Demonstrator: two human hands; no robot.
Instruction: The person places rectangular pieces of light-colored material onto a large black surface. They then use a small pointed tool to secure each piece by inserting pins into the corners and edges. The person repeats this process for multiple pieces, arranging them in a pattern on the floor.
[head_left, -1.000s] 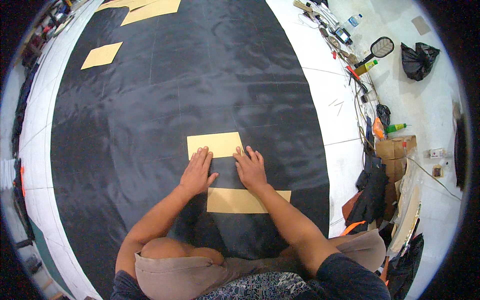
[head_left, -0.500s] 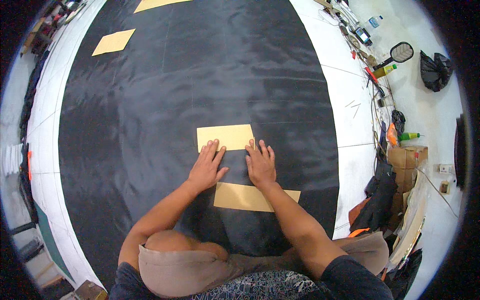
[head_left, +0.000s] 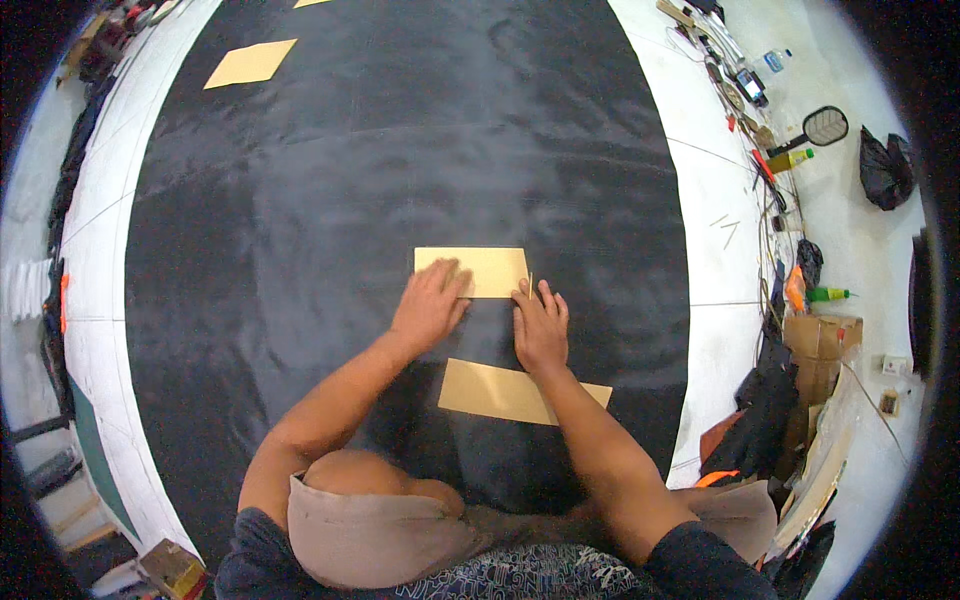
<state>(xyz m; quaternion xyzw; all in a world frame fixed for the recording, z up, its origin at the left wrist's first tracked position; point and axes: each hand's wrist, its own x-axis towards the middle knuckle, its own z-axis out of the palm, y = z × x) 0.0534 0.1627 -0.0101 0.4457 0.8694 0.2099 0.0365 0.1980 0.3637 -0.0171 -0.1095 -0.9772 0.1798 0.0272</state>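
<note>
A yellow card template (head_left: 490,268) lies flat on a wide sheet of black material (head_left: 330,210). My left hand (head_left: 432,305) rests on the card's lower left part, fingers extended and slightly blurred. At the card's lower right corner is my right hand (head_left: 543,325), with a thin pale stick (head_left: 531,284) upright between its fingers and the fingertips near the card's edge. The stick's lower end is hidden by the hand. Closer to me lies a longer yellow card piece (head_left: 490,392), partly covered by my right forearm.
Another yellow card (head_left: 250,64) lies at the far left of the black sheet. White floor (head_left: 705,240) borders the sheet. Along the right are thin sticks, cables, bottles, an electric swatter (head_left: 825,126), a black bag (head_left: 887,170) and a cardboard box (head_left: 822,338).
My left hand has slid farther up onto the card, its fingers now blurred. My right hand stays by the card's lower right corner with the stick. The whole view has shifted slightly.
</note>
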